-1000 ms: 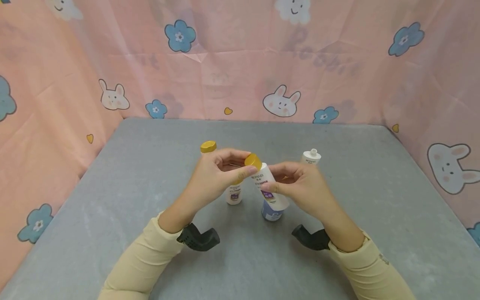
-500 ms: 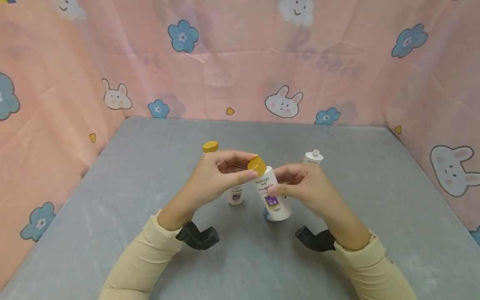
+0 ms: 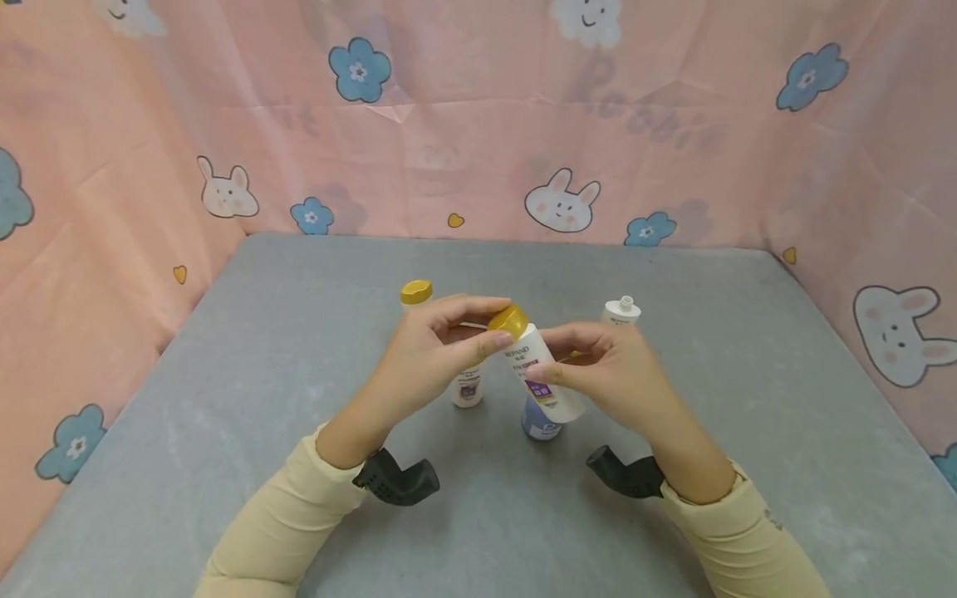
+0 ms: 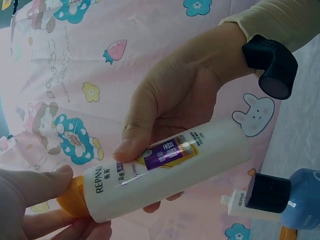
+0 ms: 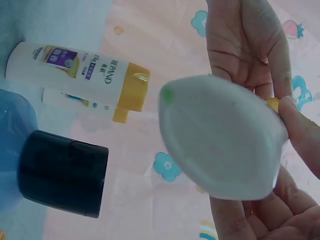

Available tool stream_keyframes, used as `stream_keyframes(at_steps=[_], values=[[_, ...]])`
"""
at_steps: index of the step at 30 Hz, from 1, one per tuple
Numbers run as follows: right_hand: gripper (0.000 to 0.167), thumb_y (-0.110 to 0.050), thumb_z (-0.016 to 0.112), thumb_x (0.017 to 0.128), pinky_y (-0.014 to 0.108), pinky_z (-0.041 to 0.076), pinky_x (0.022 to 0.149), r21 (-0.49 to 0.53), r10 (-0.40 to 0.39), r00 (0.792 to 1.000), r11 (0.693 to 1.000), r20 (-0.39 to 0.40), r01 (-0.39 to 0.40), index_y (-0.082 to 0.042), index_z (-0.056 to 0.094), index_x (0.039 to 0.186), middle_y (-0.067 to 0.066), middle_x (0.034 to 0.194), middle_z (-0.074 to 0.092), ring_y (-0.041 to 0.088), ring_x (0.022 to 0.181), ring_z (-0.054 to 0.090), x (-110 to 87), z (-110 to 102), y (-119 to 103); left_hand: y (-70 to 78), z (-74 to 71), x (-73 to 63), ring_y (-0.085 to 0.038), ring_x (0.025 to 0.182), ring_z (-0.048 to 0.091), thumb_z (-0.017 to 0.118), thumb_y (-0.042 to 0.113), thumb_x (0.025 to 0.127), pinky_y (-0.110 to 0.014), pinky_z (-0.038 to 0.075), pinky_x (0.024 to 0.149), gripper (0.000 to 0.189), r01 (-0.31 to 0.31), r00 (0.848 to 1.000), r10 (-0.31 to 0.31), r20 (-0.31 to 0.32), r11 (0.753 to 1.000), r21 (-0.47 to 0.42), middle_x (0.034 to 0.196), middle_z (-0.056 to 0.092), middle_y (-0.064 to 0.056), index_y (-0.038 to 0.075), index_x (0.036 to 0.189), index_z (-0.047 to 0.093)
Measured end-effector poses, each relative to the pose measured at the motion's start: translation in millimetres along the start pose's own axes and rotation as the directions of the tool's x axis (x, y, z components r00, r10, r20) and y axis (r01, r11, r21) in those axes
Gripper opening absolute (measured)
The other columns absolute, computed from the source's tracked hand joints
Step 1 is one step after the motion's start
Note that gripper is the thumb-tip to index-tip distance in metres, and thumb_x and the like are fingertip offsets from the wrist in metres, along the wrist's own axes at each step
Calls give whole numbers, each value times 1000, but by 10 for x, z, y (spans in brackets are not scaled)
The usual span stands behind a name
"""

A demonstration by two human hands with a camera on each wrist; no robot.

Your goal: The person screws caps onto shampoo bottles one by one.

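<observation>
A white shampoo-type bottle (image 3: 532,365) with a purple label is held tilted above the table, its base toward the lower right. My left hand (image 3: 429,357) pinches its yellow cap (image 3: 510,320) between thumb and fingers. In the left wrist view the cap (image 4: 73,199) sits at the bottle's neck end. My right hand (image 3: 609,370) grips the bottle's body, thumb on the front near the label and fingers behind. The right wrist view looks onto the bottle's pale base (image 5: 220,137).
Behind the held bottle stands a blue bottle (image 3: 540,423) with a black cap (image 5: 62,172). Two white bottles with yellow caps stand to the left, one nearer (image 3: 468,388), one farther (image 3: 416,292). A capless white bottle (image 3: 622,311) stands at right. Pink printed cloth (image 3: 449,124) surrounds the table.
The held bottle dips toward the table half a second ago, then rises again, showing more of the blue bottle. The cap's angle shifts slightly under the left fingers. Both hands keep their hold.
</observation>
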State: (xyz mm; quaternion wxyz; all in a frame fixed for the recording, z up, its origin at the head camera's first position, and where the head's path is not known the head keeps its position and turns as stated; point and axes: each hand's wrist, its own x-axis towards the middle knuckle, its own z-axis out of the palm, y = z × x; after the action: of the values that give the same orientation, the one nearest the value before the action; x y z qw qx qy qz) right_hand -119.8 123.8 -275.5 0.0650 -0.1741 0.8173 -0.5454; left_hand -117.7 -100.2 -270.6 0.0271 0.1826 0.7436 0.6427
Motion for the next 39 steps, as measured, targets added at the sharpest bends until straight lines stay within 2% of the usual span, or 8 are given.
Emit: stream_keyframes(at_steps=[7,16,20,25,30,33,36,39], values=[[25,-14,82,82,31,59,68,-51,-49,998,998,-27,48,-3,76,104,13,91,75,19,76,71,-1,17,-18,-16,16,10,-22,99,71,72,4,90,-29,60,87,33,-69,997,69,-17,998,4,117,70,-14,-1,122,68],[22,-12,80,84,29,60,72,-49,-82,997,995,-10,82,-2,76,104,13,92,76,13,80,70,24,17,4,-32,3,16,-26,101,70,69,0,91,-29,59,89,32,-105,994,105,4,994,-11,119,68,-17,-4,123,67],[22,-11,80,84,29,60,75,-42,-78,997,996,1,78,-2,76,103,13,93,76,11,82,70,26,11,15,-41,1,15,-25,100,70,69,0,91,-29,60,88,32,-121,993,121,15,993,-7,118,69,-17,-4,123,67],[23,-12,80,84,31,60,72,-7,-49,999,999,21,49,-1,75,104,15,94,75,14,81,71,11,0,20,-46,4,16,-23,98,69,68,0,91,-29,60,87,32,-132,991,132,35,991,-15,117,69,-17,-4,123,67],[25,-11,79,84,31,60,72,-4,-54,998,999,25,54,0,75,106,16,95,75,14,81,71,21,-9,15,-68,-5,31,-23,98,69,67,0,92,-29,60,87,33,-135,990,136,43,990,-41,120,68,-18,-4,125,66],[25,-12,79,84,30,60,74,-13,-50,999,999,11,50,0,75,106,15,96,76,13,83,71,30,-11,9,-67,-5,36,-23,99,69,68,3,92,-29,60,86,34,-93,995,95,34,994,-62,122,68,-16,-1,126,66],[26,-14,80,84,30,60,74,-24,-32,999,999,-6,32,-1,76,106,14,96,76,13,83,71,30,-8,0,-58,7,38,-20,102,69,70,11,93,-32,59,89,34,1,1000,1,19,997,-79,123,68,-10,7,127,67],[28,-18,81,83,31,60,71,-36,-3,1000,999,-16,2,-4,76,107,12,95,76,15,81,72,31,-1,-5,-52,22,43,-18,103,70,71,17,93,-34,59,91,33,74,997,-74,3,994,-84,123,68,-6,11,125,67]])
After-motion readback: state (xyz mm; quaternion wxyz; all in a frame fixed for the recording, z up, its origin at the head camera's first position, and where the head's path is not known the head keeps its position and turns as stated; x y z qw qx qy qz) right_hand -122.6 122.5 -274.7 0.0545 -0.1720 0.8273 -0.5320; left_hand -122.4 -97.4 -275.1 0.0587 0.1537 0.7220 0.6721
